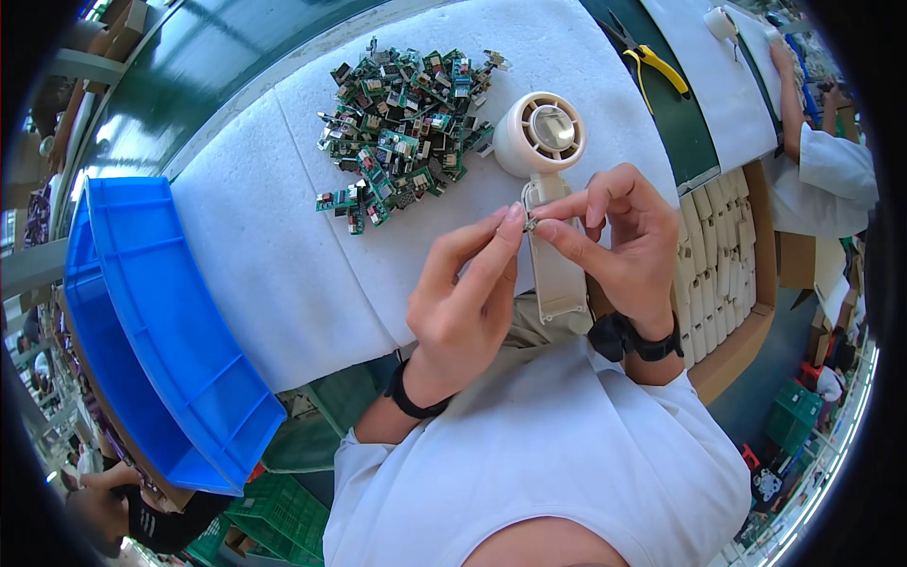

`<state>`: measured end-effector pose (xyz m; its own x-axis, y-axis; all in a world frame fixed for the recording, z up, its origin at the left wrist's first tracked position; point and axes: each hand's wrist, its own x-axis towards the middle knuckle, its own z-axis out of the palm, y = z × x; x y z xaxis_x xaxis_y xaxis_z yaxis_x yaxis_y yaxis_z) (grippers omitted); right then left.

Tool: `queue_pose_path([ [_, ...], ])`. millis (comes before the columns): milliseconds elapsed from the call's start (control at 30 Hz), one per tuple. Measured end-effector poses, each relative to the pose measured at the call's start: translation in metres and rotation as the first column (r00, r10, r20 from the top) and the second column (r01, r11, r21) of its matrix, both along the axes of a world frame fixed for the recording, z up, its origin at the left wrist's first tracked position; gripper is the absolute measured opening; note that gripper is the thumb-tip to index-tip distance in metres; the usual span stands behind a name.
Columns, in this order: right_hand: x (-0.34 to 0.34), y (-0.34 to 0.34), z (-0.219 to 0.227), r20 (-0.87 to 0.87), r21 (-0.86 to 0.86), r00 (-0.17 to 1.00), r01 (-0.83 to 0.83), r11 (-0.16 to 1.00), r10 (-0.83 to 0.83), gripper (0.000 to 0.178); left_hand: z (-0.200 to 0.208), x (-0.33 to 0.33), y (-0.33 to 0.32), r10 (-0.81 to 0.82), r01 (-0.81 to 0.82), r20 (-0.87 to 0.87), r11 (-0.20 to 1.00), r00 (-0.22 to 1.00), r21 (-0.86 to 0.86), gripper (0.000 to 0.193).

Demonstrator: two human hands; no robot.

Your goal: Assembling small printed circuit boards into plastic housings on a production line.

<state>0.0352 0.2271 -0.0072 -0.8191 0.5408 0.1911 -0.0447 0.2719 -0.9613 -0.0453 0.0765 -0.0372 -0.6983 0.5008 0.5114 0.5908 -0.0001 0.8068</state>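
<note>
Left grip (463,307) and right grip (631,250) meet fingertip to fingertip, both pinching one small part (531,225); its details are too small to make out. The part sits right at the fingertips, between the two thumbs and index fingers, over the upper handle of a cream handheld fan (539,140); contact with the handle cannot be judged. The fan's round head lies just beyond the fingers, its handle running back toward the body. Left of the head, near it: a heap of green circuit boards (402,142) on a white sheet (260,241). Farther out: blue bin (189,350) at left; yellow-handled pliers (664,70) on the green desk (696,142); carton of white casings (723,269) at right.
</note>
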Motion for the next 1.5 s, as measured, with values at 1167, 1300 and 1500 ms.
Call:
queue_pose_path([
  [1167, -0.021, 0.028, 0.021, 0.072, 0.471, 0.997, -0.060, 0.880, 0.030, 0.055, -0.008, 0.007, 0.000, 0.013, -0.023, -0.265, 0.999, 0.964, -0.034, 0.040],
  [1300, -0.031, 0.055, 0.037, 0.260, 0.325, 0.912, -0.393, 0.860, 0.318, 0.066, -0.003, 0.001, -0.001, 0.011, -0.009, -0.285, 1.000, 0.958, 0.006, 0.040],
  [1500, -0.099, 0.149, 0.048, 0.268, -0.006, 0.923, -0.285, 0.959, 0.276, 0.059, -0.011, 0.005, -0.013, 0.111, -0.063, -0.300, 0.984, 0.947, 0.165, 0.041],
])
